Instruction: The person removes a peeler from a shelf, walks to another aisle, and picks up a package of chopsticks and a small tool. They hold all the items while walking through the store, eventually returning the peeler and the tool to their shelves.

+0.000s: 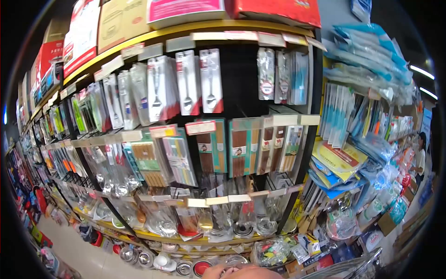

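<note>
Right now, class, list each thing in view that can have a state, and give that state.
Spoon packs, sealed, hanging on pegs.
Chopstick packs, sealed, hanging.
Boxes, closed, on the top shelf.
Hand, at the bottom edge, grip hidden.
Person, standing in the aisle.

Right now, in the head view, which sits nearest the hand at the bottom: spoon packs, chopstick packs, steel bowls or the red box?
1. Steel bowls, bottom shelf, just left of the hand.
2. Chopstick packs, middle row.
3. Spoon packs, upper row.
4. Red box, top shelf.
</note>
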Demonstrator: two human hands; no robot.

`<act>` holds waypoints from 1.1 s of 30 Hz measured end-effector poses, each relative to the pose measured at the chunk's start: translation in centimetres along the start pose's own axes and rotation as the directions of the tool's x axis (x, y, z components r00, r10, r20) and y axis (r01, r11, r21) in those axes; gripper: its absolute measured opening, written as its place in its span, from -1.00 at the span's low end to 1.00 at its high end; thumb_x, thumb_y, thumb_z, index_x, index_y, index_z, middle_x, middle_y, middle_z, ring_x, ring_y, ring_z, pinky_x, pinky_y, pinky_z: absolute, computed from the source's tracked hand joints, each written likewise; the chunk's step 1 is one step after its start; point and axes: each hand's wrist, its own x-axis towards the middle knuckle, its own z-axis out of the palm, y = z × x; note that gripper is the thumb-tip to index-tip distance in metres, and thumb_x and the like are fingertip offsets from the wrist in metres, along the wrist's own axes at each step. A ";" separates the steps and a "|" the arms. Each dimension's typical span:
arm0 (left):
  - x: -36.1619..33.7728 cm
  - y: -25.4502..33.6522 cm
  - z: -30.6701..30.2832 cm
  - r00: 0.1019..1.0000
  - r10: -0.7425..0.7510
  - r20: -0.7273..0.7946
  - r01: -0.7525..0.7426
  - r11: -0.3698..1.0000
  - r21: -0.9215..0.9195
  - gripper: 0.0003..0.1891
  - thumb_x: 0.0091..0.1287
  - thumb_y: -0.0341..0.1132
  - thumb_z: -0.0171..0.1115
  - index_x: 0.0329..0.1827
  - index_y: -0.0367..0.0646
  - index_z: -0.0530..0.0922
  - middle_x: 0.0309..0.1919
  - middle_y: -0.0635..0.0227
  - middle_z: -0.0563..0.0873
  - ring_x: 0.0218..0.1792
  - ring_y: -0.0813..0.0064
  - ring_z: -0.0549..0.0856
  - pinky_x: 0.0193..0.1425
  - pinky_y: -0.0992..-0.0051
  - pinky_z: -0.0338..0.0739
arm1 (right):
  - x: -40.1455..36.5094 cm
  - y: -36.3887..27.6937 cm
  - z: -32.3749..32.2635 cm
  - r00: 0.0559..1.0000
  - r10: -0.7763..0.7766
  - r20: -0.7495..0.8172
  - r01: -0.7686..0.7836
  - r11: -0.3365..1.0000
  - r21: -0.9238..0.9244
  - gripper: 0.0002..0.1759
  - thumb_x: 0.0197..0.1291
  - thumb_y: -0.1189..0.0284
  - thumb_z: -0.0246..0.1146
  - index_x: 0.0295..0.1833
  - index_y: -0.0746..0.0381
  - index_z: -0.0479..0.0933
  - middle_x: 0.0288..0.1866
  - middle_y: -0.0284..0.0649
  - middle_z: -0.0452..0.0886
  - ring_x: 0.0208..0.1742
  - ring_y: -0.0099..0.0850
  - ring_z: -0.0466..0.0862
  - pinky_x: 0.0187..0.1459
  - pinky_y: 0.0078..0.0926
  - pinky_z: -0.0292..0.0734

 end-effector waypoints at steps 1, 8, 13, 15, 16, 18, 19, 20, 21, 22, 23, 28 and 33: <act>-1.1 -0.1 -1.1 1.000 -0.014 -0.010 0.014 1.000 -0.006 -0.75 0.37 -0.31 0.30 0.00 -0.27 0.59 -0.28 0.25 0.70 -0.24 0.45 0.68 -0.13 0.43 0.55 | 0.1 -0.8 1.3 1.000 0.009 0.021 -0.009 1.000 -0.002 -0.81 0.33 0.37 0.26 -0.02 0.18 0.65 -0.42 -0.22 0.68 -0.38 -0.55 0.68 -0.26 -0.51 0.57; -11.6 -3.6 -8.3 0.967 -0.220 -0.127 0.213 0.975 -0.066 -0.75 0.37 -0.30 0.26 0.03 -0.24 0.61 -0.23 0.17 0.71 -0.21 0.32 0.69 -0.12 0.36 0.56 | -0.1 -3.6 11.9 0.955 0.096 0.279 -0.101 0.995 0.006 -0.77 0.33 0.39 0.26 0.06 0.18 0.61 -0.38 -0.22 0.67 -0.35 -0.57 0.67 -0.26 -0.51 0.56; -16.3 -4.4 -12.4 0.959 -0.273 -0.080 0.266 0.960 -0.092 -0.74 0.37 -0.30 0.23 0.04 -0.22 0.62 -0.20 0.11 0.72 -0.19 0.23 0.70 -0.10 0.31 0.57 | -1.7 -5.6 16.2 0.896 0.208 0.391 -0.178 0.978 -0.113 -0.65 0.31 0.40 0.25 0.20 0.15 0.51 -0.29 -0.20 0.68 -0.33 -0.50 0.68 -0.26 -0.46 0.56; -16.8 -5.1 -14.5 0.961 -0.265 -0.075 0.259 0.962 -0.081 -0.74 0.37 -0.30 0.22 0.05 -0.21 0.62 -0.19 0.09 0.72 -0.18 0.19 0.71 -0.10 0.29 0.58 | -0.5 -7.6 17.5 0.888 0.184 0.421 -0.133 0.980 -0.148 -0.67 0.32 0.40 0.25 0.18 0.14 0.53 -0.29 -0.19 0.68 -0.34 -0.45 0.69 -0.27 -0.45 0.56; -17.2 -5.5 -15.4 0.961 -0.266 -0.079 0.260 0.962 -0.078 -0.74 0.37 -0.30 0.21 0.05 -0.20 0.63 -0.18 0.08 0.72 -0.18 0.17 0.71 -0.09 0.28 0.58 | -0.1 -8.3 18.3 0.869 0.161 0.468 -0.087 0.981 -0.175 -0.69 0.32 0.39 0.24 0.16 0.14 0.54 -0.30 -0.18 0.69 -0.35 -0.40 0.70 -0.28 -0.44 0.56; -18.1 -6.2 -16.5 0.954 -0.281 -0.108 0.273 0.959 -0.081 -0.73 0.37 -0.29 0.20 0.06 -0.19 0.63 -0.17 0.06 0.72 -0.17 0.14 0.71 -0.09 0.26 0.58 | 1.4 -7.7 19.7 0.874 0.027 0.485 0.045 0.990 -0.135 -0.70 0.33 0.38 0.24 0.15 0.15 0.54 -0.30 -0.18 0.69 -0.36 -0.37 0.70 -0.29 -0.43 0.56; -18.6 -6.5 -16.8 0.948 -0.293 -0.126 0.284 0.955 -0.086 -0.73 0.37 -0.29 0.19 0.06 -0.19 0.63 -0.16 0.05 0.72 -0.16 0.12 0.71 -0.09 0.25 0.59 | 2.0 -7.6 20.4 0.864 -0.106 0.493 0.167 0.983 -0.082 -0.71 0.34 0.36 0.23 0.13 0.17 0.54 -0.30 -0.17 0.68 -0.37 -0.34 0.70 -0.30 -0.42 0.56; -19.3 -6.7 -17.0 0.941 -0.308 -0.141 0.298 0.950 -0.091 -0.73 0.37 -0.29 0.19 0.06 -0.18 0.63 -0.15 0.03 0.73 -0.16 0.10 0.72 -0.08 0.24 0.59 | 2.6 -8.1 21.1 0.854 -0.104 0.510 0.171 0.981 -0.086 -0.71 0.34 0.36 0.23 0.13 0.17 0.54 -0.30 -0.17 0.68 -0.37 -0.34 0.70 -0.30 -0.42 0.56; -19.9 -6.7 -17.3 0.934 -0.323 -0.152 0.311 0.946 -0.097 -0.72 0.37 -0.29 0.18 0.07 -0.18 0.64 -0.15 0.02 0.73 -0.15 0.08 0.72 -0.08 0.23 0.59 | 3.4 -9.1 21.6 0.843 -0.126 0.523 0.189 0.980 -0.068 -0.72 0.36 0.36 0.21 0.12 0.18 0.54 -0.31 -0.16 0.68 -0.36 -0.35 0.70 -0.31 -0.42 0.56; -20.4 -6.4 -17.4 0.929 -0.333 -0.160 0.320 0.942 -0.102 -0.72 0.37 -0.29 0.17 0.07 -0.18 0.64 -0.14 0.01 0.73 -0.15 0.07 0.72 -0.08 0.22 0.59 | 4.2 -10.1 21.9 0.835 -0.148 0.531 0.206 0.977 -0.052 -0.74 0.37 0.36 0.20 0.11 0.20 0.54 -0.32 -0.15 0.67 -0.35 -0.36 0.70 -0.31 -0.43 0.56; -20.5 -6.7 -17.4 0.930 -0.328 -0.166 0.312 0.943 -0.112 -0.72 0.37 -0.29 0.17 0.07 -0.18 0.64 -0.14 0.01 0.73 -0.15 0.07 0.72 -0.08 0.22 0.59 | 4.8 -11.9 21.9 0.832 -0.146 0.536 0.211 0.975 -0.063 -0.74 0.37 0.36 0.20 0.11 0.20 0.54 -0.32 -0.15 0.67 -0.35 -0.36 0.70 -0.31 -0.43 0.56; -19.9 -7.9 -17.6 0.837 -0.418 -0.354 0.194 0.831 -0.522 -0.80 0.31 -0.39 0.33 -0.05 -0.26 0.65 -0.25 0.27 0.74 -0.20 0.46 0.67 -0.07 0.40 0.54 | 5.2 -16.5 22.2 0.805 0.114 0.582 -0.200 0.976 0.086 -0.61 0.44 0.21 0.16 0.26 0.15 0.48 -0.20 -0.25 0.69 -0.20 -0.50 0.67 -0.16 -0.47 0.56; -17.3 -6.1 -16.9 0.717 -0.386 -0.580 0.116 0.887 -0.447 -0.80 0.26 -0.41 0.42 -0.15 -0.26 0.58 -0.37 0.31 0.67 -0.27 0.49 0.67 -0.14 0.46 0.54 | 4.1 -14.4 23.8 0.748 0.377 0.546 -0.646 0.600 0.472 -0.68 0.50 0.30 0.09 0.19 0.28 0.50 -0.24 -0.36 0.62 -0.23 -0.64 0.58 -0.24 -0.60 0.49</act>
